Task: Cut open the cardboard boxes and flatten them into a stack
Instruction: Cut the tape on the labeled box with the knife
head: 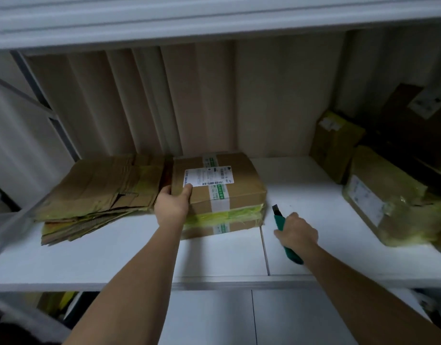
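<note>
Your left hand [171, 204] grips the taped box [218, 180] at its corner, likely to steady it; your right hand [298, 231] clasps the knife [285, 235], blade forward, ready to cut.

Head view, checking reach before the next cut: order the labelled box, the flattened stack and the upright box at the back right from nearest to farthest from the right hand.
From the right hand, which grips the green cutter:
1. Labelled box, just to its left, held by the left hand.
2. Upright box, back right.
3. Flattened stack, far left.
</note>
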